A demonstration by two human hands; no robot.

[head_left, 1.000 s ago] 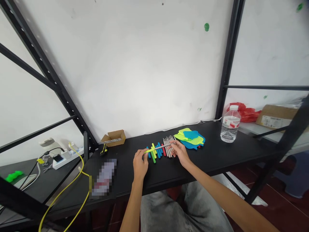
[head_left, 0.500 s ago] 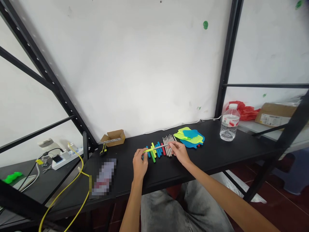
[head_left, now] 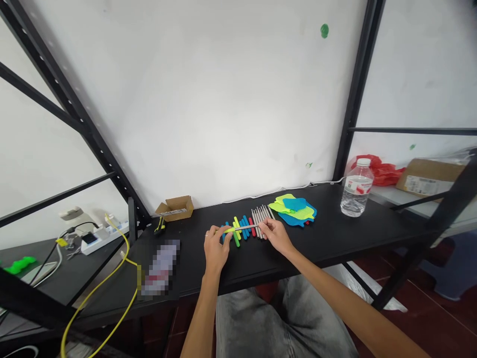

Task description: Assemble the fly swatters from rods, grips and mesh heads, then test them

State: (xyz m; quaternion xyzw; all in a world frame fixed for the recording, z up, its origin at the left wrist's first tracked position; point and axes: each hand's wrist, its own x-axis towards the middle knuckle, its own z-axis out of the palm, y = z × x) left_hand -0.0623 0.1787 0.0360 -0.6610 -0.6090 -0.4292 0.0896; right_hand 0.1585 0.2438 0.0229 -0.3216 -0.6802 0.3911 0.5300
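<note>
Your right hand had edged toward your left hand, which suggested the held pieces were being pressed together.
Your left fingers pinched one slim yellow plastic tube, your right one thin grey metal-looking rod, aligned above the black tabletop; around them lay one green plastic stick, one red plastic stick, overlapping blue plastic sticks too jumbled to count, and at least six loose grey rods; right, at least two blue mesh pieces.

L hand grips yel. handle, R hand gray rod in line w/ it, above blk table.
</note>
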